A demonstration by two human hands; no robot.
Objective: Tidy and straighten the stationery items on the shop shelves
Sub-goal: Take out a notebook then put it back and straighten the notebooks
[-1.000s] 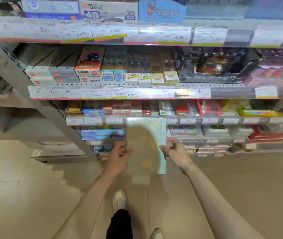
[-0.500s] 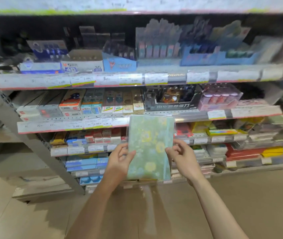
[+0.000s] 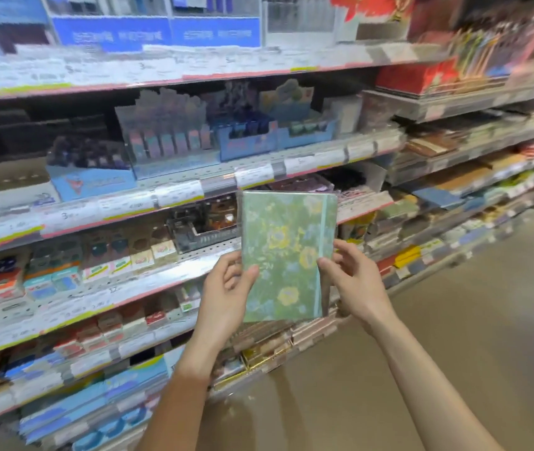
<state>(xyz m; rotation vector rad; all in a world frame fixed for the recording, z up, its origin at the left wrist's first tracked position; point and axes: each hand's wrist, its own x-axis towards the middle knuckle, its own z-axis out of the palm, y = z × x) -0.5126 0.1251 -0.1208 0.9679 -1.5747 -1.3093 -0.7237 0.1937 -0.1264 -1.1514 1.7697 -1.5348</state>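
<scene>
A green notebook (image 3: 287, 255) with a yellow and blue flower pattern and a pale elastic band stands upright in front of me, wrapped in clear film. My left hand (image 3: 226, 288) grips its lower left edge with the thumb on the cover. My right hand (image 3: 352, 278) holds its right edge, fingers partly spread. Both arms reach forward at mid-shelf height. The notebook hides part of the shelf behind it.
Several tiers of shelving (image 3: 168, 281) with price labels run left to right, packed with eraser boxes (image 3: 142, 255), pen displays (image 3: 168, 138) and a dark tray (image 3: 204, 226). Stacked notebooks (image 3: 447, 190) fill the shelves to the right. Beige floor (image 3: 454, 336) lies below right.
My view has swung upward and to the right, bringing higher shelves into sight. The notebook has risen with both hands on it and now shows its elastic band.
</scene>
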